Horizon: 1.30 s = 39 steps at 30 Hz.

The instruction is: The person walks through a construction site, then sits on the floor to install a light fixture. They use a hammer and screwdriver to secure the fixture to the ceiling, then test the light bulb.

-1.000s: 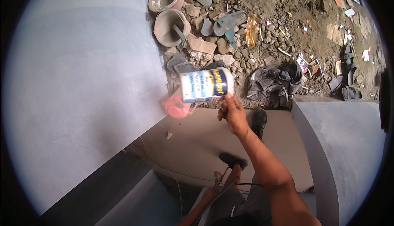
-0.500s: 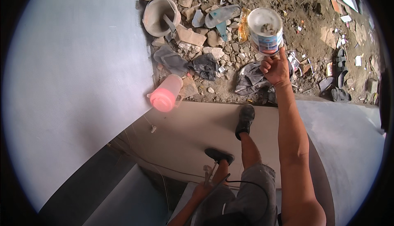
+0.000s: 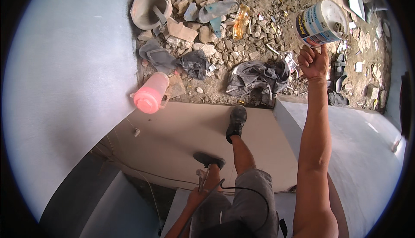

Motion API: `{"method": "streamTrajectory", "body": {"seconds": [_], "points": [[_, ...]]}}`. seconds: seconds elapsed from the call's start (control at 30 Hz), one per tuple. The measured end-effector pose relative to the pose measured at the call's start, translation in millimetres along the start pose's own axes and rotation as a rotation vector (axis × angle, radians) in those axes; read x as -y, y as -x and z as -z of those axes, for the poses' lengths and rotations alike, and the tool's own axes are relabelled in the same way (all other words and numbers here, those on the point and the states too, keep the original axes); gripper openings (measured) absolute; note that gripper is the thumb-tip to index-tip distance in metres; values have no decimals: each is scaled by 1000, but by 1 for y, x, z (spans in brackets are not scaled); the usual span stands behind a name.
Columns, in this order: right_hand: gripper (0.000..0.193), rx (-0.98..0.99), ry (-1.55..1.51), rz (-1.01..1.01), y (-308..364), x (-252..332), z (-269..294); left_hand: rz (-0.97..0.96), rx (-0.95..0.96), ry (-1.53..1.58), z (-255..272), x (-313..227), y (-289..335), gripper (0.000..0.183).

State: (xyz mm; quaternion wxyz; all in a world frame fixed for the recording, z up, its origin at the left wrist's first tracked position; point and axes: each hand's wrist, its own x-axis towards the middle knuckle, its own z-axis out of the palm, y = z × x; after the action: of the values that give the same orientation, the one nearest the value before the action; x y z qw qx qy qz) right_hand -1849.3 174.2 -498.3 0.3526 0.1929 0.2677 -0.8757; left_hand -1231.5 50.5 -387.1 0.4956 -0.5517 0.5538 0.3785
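Note:
Out at arm's length, my right hand [image 3: 314, 63] grips a white plastic paint bucket [image 3: 317, 22] with a blue printed label by its near side, fingers curled. The bucket is tipped to the right, and grey-brown residue clings around its opening. Low down beside my knee, my left hand [image 3: 196, 198] is closed around a thin tool [image 3: 202, 178] with a pale, dirty end; its kind is not clear. A dark cable [image 3: 246, 188] loops over my shorts.
A pink-lidded jug [image 3: 149, 95] stands at the doorstep by the pale blue wall [image 3: 73, 65]. Beyond lie rubble, a dirty bucket [image 3: 147, 13], a clear slipper [image 3: 219, 11], a crumpled dark cloth [image 3: 255, 80] and black sandals [image 3: 340, 78]. A low blue ledge [image 3: 346, 130] runs at right.
My right hand has swung the paint bucket to the right, and it is now tilted further toward the right. The view has shifted, so the ground things sit more to the left.

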Motion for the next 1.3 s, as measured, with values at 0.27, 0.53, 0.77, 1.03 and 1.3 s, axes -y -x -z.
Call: {"method": "streamTrajectory", "body": {"seconds": [0.27, 0.53, 0.77, 1.03, 1.3], "points": [[45, -23, 59, 14, 1, 15, -24, 13, 73, 59, 2, 15, -18, 55], [51, -235, 212, -11, 4, 2, -31, 72, 91, 60, -9, 24, -30, 59], [57, -261, 267, -66, 5, -12, -38, -13, 38, 29, 3, -8, -12, 57], [48, -359, 486, -25, -9, -30, -42, 32, 39, 124, 2, -18, -2, 56], [46, -294, 1381, 248, -13, -48, -23, -442, -369, 433, -8, 32, -21, 78]]}}
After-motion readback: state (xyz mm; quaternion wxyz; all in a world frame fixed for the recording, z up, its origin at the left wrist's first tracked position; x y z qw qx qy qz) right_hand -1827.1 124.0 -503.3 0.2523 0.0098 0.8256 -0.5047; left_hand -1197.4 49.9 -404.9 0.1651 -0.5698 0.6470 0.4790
